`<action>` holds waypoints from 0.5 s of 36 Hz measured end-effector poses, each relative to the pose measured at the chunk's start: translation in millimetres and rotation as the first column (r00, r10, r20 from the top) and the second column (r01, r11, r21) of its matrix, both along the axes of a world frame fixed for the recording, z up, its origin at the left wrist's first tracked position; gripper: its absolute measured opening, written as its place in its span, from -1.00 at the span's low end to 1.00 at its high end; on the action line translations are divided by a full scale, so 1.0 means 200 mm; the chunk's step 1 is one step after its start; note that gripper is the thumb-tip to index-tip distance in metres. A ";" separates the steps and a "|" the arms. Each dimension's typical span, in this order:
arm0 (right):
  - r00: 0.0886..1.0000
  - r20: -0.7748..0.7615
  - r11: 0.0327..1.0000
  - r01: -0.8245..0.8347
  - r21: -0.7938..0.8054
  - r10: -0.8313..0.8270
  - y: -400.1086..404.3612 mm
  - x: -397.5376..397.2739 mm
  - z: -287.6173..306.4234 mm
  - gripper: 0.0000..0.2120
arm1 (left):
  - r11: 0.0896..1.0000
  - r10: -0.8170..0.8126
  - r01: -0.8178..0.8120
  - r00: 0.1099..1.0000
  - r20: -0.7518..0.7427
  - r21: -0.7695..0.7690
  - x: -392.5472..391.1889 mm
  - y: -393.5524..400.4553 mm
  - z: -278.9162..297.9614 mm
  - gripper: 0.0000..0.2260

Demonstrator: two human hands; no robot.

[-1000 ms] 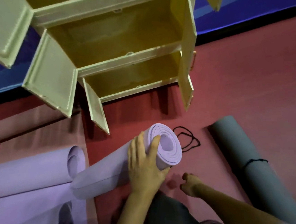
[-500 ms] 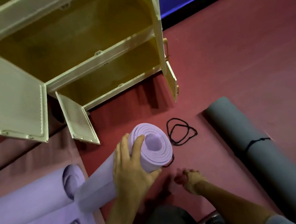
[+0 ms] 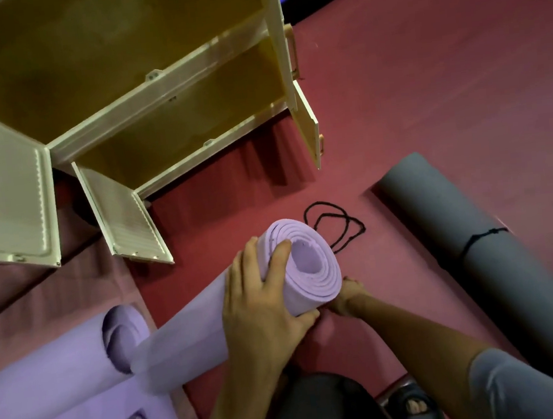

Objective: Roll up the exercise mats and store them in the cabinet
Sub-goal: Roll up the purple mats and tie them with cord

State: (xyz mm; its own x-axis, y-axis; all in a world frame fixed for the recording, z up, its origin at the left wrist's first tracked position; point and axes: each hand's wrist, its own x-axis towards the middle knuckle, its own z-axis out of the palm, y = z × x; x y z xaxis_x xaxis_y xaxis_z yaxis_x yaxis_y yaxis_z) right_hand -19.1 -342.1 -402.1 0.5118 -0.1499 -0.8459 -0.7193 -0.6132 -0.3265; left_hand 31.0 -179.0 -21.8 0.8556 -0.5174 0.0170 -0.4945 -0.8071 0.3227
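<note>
Fingers of left hand [image 3: 260, 302] curl round purple mat [image 3: 211, 320]; right hand's [image 3: 347, 295] grip hidden.

Left grip [image 3: 263, 298] curled, right grip [image 3: 347, 295] half-hidden.

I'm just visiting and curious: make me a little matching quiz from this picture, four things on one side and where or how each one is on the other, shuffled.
Things:
1. purple rolled mat
2. grey rolled mat
3. loose black cord
4. cabinet

States:
A. doors open, shelves bare
B. tied round with a black cord, lying on the floor
C. held at its end by the left hand
D. lying untied on the red floor between two mats

Pairs: 1-C, 2-B, 3-D, 4-A
</note>
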 end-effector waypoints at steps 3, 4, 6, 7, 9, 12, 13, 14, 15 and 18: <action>0.999 0.036 1.000 -0.004 0.010 0.004 0.03 0.07 0.44 -0.18 | 1.000 -0.003 0.003 1.000 -0.022 0.000 0.02 -0.01 0.00 0.03; 0.999 0.034 1.000 0.004 0.025 -0.005 0.04 0.10 0.51 -0.17 | 1.000 -0.003 0.003 1.000 -0.026 0.000 0.03 -0.01 0.00 0.04; 0.999 0.014 0.999 -0.051 -0.019 0.051 0.05 0.13 0.57 -0.23 | 1.000 0.011 -0.011 1.000 -0.023 0.008 0.07 0.00 0.01 0.05; 0.997 0.000 0.994 -0.083 -0.067 0.083 0.06 0.15 0.57 -0.25 | 1.000 0.026 -0.025 1.000 -0.018 0.013 0.09 0.00 0.01 0.05; 0.999 -0.020 0.993 -0.037 -0.109 0.035 0.11 0.19 0.53 -0.26 | 0.999 0.052 -0.052 0.999 -0.003 0.009 0.14 0.02 0.03 0.00; 0.997 -0.067 0.996 0.036 -0.079 -0.042 0.16 0.25 0.46 -0.29 | 0.995 0.085 -0.084 0.996 0.006 -0.044 0.20 0.05 0.05 -0.07; 0.993 -0.095 0.996 0.065 -0.059 -0.070 0.18 0.27 0.44 -0.28 | 0.994 0.089 -0.088 0.996 0.008 -0.067 0.22 0.06 0.06 -0.07; 0.987 -0.110 0.992 0.109 -0.058 -0.114 0.19 0.28 0.43 -0.28 | 0.992 0.089 -0.088 0.996 0.011 -0.088 0.24 0.07 0.06 -0.06; 0.979 -0.114 0.984 0.162 -0.073 -0.170 0.21 0.30 0.42 -0.29 | 0.990 0.090 -0.089 0.996 0.009 -0.107 0.26 0.08 0.06 -0.04; 0.960 -0.051 0.949 0.265 -0.169 -0.277 0.25 0.33 0.38 -0.43 | 0.980 0.120 -0.121 0.993 -0.011 -0.161 0.30 0.12 0.08 -0.03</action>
